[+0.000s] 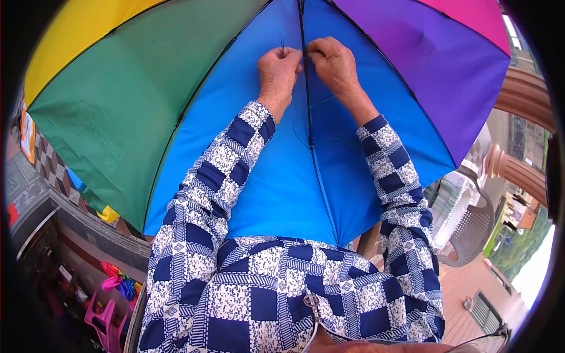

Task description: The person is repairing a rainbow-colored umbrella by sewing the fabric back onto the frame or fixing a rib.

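Observation:
An open multicoloured umbrella [259,188] spreads over my lap, its inner side and dark ribs facing me. Along the middle of the blue part runs a thin rib [309,126]. Just left of this rib, my left hand [279,76] is closed in a pinch, with a thin dark pointed thing [282,45] sticking up from its fingers. My right hand [336,66] pinches close against the rib's right side, apparently on thread; its fingertips partly hide the spot. Lower down, a loose dark thread [329,143] curves across the rib and the blue cloth.
A grey-brown plastic chair [472,226] stands to the right, near reddish-brown columns [518,170]. At lower left are a pink plastic chair [106,320] and a bundle of bright cloth [122,282]. The umbrella's edge rests near my waist.

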Tool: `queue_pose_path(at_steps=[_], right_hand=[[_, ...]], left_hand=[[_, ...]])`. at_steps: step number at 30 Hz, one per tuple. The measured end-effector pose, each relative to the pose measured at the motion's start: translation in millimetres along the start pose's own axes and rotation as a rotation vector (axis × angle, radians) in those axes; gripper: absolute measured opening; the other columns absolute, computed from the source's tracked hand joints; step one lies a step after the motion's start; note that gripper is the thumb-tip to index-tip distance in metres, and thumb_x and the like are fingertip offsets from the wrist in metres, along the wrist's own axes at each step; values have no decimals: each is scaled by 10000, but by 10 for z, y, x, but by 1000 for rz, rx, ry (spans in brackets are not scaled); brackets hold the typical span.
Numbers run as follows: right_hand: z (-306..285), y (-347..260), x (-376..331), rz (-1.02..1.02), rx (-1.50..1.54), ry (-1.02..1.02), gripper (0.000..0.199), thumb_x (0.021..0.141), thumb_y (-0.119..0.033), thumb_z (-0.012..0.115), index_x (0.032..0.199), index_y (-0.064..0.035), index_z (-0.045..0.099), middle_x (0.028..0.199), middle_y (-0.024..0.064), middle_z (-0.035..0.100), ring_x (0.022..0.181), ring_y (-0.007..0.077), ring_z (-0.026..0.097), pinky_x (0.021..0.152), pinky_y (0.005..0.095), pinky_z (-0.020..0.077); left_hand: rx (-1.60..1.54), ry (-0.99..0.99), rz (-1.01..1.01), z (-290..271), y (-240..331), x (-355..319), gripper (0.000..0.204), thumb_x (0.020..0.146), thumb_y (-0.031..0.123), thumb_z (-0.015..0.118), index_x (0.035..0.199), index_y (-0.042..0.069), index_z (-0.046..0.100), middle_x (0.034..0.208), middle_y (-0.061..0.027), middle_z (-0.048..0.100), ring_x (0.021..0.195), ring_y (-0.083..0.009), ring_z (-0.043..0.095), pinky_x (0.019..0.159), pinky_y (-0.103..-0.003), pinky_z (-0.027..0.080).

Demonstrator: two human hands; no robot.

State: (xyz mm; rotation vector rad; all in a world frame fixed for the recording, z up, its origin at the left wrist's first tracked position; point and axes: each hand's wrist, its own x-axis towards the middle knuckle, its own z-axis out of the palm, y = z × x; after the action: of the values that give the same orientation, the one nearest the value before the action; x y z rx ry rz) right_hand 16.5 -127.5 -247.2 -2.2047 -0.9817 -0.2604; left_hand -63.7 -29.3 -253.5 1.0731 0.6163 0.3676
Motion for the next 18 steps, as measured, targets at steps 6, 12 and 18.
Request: queue_pose_path(at_steps=[6, 12, 18], right_hand=[[50, 31, -41, 1, 44, 29, 64, 738, -94, 603, 782, -89, 650, 759, 75, 597, 740, 273, 586, 654, 369, 468], [-41, 36, -68, 30, 50, 60, 81, 755, -103, 602, 817, -74, 645, 807, 96, 617, 770, 275, 597, 683, 354, 479], [-164, 162, -81, 122, 69, 38, 103, 767, -106, 600, 849, -62, 644, 839, 110, 627, 781, 268, 606, 704, 347, 486]], left_hand=[[-53, 50, 13, 47, -94, 81, 97, 765, 102, 620, 718, 49, 554, 572, 11, 491, 448, -62, 403, 393, -215, 301], [-261, 157, 69, 66, -164, 82, 92, 750, 76, 601, 696, 48, 532, 555, 16, 463, 460, -65, 401, 401, -215, 302], [-375, 163, 33, 66, -143, 21, 90, 766, 86, 600, 723, 63, 524, 550, 19, 445, 434, -61, 370, 374, -212, 273]])
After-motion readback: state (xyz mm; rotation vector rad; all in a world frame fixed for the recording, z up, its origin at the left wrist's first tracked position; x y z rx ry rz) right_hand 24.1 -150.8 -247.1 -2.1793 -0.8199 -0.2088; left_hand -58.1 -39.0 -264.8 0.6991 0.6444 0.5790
